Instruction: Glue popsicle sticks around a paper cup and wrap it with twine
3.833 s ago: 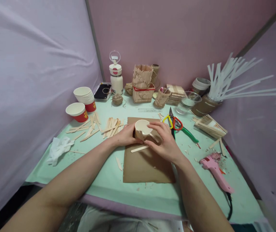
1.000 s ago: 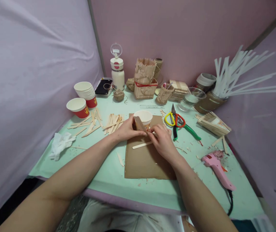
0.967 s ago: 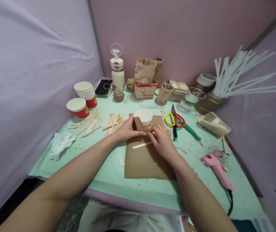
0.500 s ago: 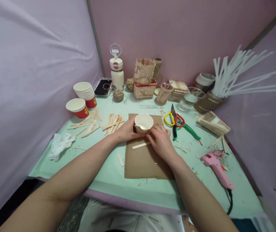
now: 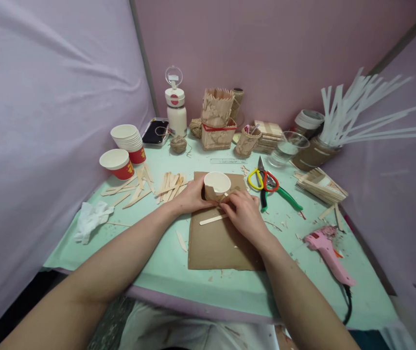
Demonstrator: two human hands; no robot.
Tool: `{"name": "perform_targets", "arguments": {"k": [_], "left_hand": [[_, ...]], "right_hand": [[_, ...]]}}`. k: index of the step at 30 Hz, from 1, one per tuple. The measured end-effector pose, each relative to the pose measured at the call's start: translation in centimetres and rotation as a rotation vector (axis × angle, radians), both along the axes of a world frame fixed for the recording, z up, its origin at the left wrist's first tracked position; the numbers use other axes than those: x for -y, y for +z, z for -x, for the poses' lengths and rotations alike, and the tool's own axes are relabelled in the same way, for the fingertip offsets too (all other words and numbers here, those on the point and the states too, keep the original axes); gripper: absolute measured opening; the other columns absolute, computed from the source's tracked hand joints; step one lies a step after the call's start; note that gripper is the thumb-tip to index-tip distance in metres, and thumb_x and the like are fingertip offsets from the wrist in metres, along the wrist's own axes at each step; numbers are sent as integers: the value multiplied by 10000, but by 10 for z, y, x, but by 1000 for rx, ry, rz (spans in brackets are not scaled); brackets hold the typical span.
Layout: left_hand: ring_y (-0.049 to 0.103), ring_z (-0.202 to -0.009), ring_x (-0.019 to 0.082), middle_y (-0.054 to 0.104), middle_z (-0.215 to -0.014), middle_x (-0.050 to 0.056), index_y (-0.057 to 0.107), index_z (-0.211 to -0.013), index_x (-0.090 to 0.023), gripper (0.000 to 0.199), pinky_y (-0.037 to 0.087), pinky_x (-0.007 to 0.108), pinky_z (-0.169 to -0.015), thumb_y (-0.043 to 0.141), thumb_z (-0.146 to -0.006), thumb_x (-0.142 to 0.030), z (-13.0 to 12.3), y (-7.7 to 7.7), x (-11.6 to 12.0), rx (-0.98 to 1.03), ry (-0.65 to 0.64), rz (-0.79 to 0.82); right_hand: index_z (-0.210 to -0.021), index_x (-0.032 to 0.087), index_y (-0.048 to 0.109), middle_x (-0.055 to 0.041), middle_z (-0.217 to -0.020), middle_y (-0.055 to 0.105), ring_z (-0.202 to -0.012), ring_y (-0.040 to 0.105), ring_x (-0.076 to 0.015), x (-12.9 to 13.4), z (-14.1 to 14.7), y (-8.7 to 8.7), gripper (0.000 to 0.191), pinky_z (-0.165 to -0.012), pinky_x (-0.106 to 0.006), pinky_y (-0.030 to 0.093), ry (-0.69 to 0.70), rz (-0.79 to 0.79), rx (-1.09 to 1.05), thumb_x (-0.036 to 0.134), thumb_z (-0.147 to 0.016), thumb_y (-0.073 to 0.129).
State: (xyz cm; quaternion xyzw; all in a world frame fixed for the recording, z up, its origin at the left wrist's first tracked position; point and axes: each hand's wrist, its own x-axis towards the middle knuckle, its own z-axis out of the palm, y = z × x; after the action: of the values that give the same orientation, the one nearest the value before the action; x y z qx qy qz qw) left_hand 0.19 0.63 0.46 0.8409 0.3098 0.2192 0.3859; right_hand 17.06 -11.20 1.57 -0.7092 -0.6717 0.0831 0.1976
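A white-lined paper cup (image 5: 216, 181) stands over the brown cardboard sheet (image 5: 222, 248), its near side covered with brown wooden pieces. My left hand (image 5: 196, 197) is closed around the cup's left side, thumb along its lower front. At the cup's front right, my right hand (image 5: 242, 209) pinches a small pale wooden stick piece (image 5: 225, 195) against the wall; most of that piece is hidden by the fingers. A craft stick (image 5: 211, 220) lies flat on the cardboard just below the hands.
Loose craft sticks (image 5: 171, 186) and paper cups (image 5: 116, 163) lie left. Scissors (image 5: 262, 177) and green-handled pliers (image 5: 288, 198) rest right of the cardboard. A pink glue gun (image 5: 330, 257) lies near the right edge; a water bowl (image 5: 284, 150) stands behind.
The cup has turned slightly in my hands, so more of its brown front shows. A pale stick end now shows by my right fingertips. Other things stay put.
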Motion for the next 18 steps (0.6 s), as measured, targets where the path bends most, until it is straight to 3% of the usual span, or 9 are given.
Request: {"name": "perform_targets", "arguments": {"k": [11,18], "left_hand": [[597,-1227,368,664,-1307,111,536,-1305,-217,778,439,511,-1053,854,-627,-428,-2,-1,2,-69,15,-77],[592,-1239,349,651,-1315,108,509,-1334,-213,805,450,498,-1064,850,-624,-385,1,-4,-1,-29,-7,-35]], "right_hand": [[-839,208,678,-52,-945,701,-1034,577,-260,0,-3,2,118,-835,-371,292,-33,18,-27,243,-929,611],[-840,212,690,-50,-965,704,-1048,578,-259,0,-4,3,120,-861,-381,298,-35,65,-18,231,-925,606]]}}
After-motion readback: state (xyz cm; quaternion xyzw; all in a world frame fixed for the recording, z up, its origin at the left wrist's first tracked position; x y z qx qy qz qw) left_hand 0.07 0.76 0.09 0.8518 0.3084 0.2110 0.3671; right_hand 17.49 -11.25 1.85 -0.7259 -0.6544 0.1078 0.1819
